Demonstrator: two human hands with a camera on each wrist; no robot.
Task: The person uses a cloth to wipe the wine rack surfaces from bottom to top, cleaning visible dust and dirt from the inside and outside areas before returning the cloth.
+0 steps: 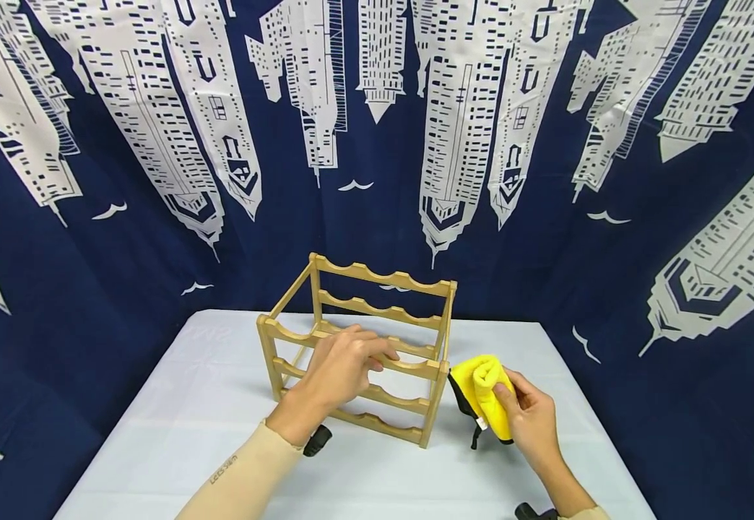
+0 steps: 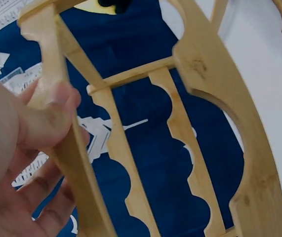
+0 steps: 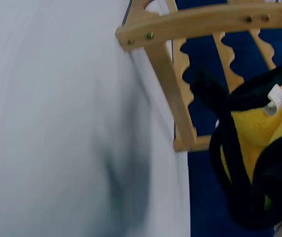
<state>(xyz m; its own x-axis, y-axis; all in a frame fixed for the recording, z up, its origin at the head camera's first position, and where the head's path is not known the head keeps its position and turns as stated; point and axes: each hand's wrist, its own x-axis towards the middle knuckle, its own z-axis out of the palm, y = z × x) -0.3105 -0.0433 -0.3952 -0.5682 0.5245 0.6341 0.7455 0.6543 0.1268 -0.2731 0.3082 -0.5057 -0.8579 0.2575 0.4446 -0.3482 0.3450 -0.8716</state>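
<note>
A light wooden wine rack (image 1: 403, 430) with scalloped rails stands on the table. My left hand (image 1: 344, 365) grips its top front rail; in the left wrist view the thumb lies on the near face of the rail (image 2: 81, 170) and the fingers reach behind it. To the right of the rack, my right hand (image 1: 533, 419) holds a yellow cleaning cloth (image 1: 481, 383) with black edging, bunched into a loose roll. A white tag and a black loop dangle from the cloth. In the right wrist view the cloth (image 3: 252, 148) hangs beside the rack's end frame (image 3: 200, 27).
The white-covered table (image 1: 175, 404) ends at a dark blue curtain (image 1: 351, 224) printed with white buildings and birds, which hangs behind and along both sides. Black wrist camera mounts show under the left wrist (image 1: 316, 440) and right wrist (image 1: 536, 512).
</note>
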